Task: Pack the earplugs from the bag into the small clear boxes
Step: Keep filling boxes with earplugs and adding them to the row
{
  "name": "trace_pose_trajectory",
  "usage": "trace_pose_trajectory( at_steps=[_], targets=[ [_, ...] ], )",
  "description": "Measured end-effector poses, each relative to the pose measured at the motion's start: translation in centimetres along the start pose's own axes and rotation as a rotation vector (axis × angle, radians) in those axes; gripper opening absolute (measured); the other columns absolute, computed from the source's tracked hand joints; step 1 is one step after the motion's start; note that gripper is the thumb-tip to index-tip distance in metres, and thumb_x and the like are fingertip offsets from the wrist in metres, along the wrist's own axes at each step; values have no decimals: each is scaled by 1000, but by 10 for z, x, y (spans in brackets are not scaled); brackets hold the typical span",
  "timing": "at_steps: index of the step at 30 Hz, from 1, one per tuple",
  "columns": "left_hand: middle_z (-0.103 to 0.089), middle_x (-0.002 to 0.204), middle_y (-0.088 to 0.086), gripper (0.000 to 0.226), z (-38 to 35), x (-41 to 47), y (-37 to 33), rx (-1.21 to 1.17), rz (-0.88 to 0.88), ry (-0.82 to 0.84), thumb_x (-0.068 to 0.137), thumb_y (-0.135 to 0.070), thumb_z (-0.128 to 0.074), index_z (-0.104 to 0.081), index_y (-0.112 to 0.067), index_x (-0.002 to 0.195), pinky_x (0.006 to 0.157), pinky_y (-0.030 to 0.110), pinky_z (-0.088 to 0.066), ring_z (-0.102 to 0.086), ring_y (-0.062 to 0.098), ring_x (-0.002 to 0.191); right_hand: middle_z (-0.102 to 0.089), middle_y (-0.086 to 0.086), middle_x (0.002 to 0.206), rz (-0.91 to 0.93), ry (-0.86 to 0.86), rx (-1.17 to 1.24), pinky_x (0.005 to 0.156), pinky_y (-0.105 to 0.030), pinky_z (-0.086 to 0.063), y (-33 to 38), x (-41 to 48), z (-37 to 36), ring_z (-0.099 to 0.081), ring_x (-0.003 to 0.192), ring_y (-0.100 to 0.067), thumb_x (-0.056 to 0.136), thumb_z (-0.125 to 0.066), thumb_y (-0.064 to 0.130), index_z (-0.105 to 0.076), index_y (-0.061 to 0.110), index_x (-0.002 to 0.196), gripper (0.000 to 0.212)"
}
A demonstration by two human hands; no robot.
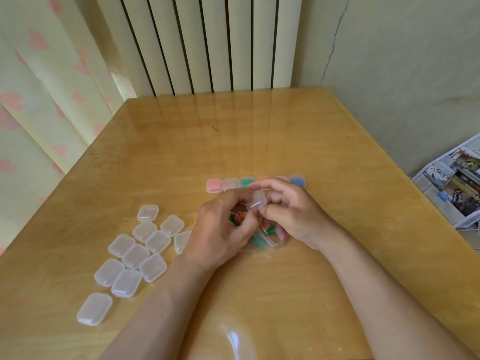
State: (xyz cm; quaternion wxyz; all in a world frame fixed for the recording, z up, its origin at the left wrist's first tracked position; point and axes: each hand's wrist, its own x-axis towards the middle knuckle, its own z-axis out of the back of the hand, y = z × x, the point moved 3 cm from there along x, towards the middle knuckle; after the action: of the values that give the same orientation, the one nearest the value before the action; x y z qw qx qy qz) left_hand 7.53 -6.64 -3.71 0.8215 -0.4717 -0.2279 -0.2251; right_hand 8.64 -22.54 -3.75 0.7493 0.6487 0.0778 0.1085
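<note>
Item: one small clear box (257,200), held just above the table, between both hands, near the middle of the tabletop. Whether its lid is up or down cannot be told.
- Right hand (296,214): thumb and forefinger pinch the box at its right side; the other fingers are curled loosely beneath.
- Left hand (220,235): fingers curled, fingertips gripping the box at its left edge.
- Bag (270,241): clear plastic, lying on the table directly under the hands and mostly hidden by them.
- Earplugs (257,240): green ones show inside the bag, with a glimpse of orange under the left fingers.
- Filled boxes (214,185): a row just beyond the hands with pink, pale pink, green, orange and blue contents; the middle ones are partly hidden.
- Empty boxes (135,255): a loose cluster lying flat to the left of the left forearm.
- Table (233,139): glossy light wood.
- Surroundings: ribbed radiator (202,42) behind the table, curtain (39,87) with pink hearts at left, newspapers (452,183) at right.
</note>
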Motion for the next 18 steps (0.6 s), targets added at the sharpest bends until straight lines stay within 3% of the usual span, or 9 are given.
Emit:
trace_pose_trajectory(
  at_steps=[4, 9, 13, 15, 18],
  targets=[
    [-67, 87, -18, 13, 0, 0, -2, 14, -5, 5, 82, -12, -69, -68, -12, 96, 68, 2, -42, -63, -9, 76, -67, -7, 76, -14, -15, 17, 37, -28, -43, 1, -1, 0, -65, 66, -18, 77, -58, 16, -65, 23, 117, 41],
    [-70, 88, -11, 19, -1, -1, -3, 50, -14, 17, 85, -27, -61, -66, -13, 97, 68, 2, -39, -60, -8, 75, -63, -23, 75, 38, -12, 15, 39, -30, -44, 5, -2, 2, -63, 62, -14, 80, -57, 8, -65, 27, 110, 37],
    [-64, 69, -11, 7, 2, 1, -1, 64, 2, -73, 94, -27, -55, -58, -20, 97, 56, 9, -41, -57, -2, 58, -69, -4, 71, 16, 7, -10, 40, -22, -42, 4, -5, -2, -62, 63, -13, 83, -49, -15, -66, 18, 105, 43],
    [-64, 66, -8, 11, 3, 0, -1, 39, 39, -119, 96, -18, -56, -54, -28, 100, 52, 16, -45, -59, 5, 55, -68, 2, 71, 32, 1, -27, 40, -25, -42, 4, -4, -4, -59, 60, -11, 80, -52, -8, -69, 15, 103, 37],
    [-68, 72, -6, 24, 0, -1, 3, -32, 120, -94, 97, -10, -54, -53, -33, 106, 54, 29, -52, -62, 13, 55, -68, 4, 78, 16, -36, -54, 39, -29, -43, 2, -2, -2, -59, 65, -11, 76, -57, 8, -67, 15, 116, 42]
  ],
)
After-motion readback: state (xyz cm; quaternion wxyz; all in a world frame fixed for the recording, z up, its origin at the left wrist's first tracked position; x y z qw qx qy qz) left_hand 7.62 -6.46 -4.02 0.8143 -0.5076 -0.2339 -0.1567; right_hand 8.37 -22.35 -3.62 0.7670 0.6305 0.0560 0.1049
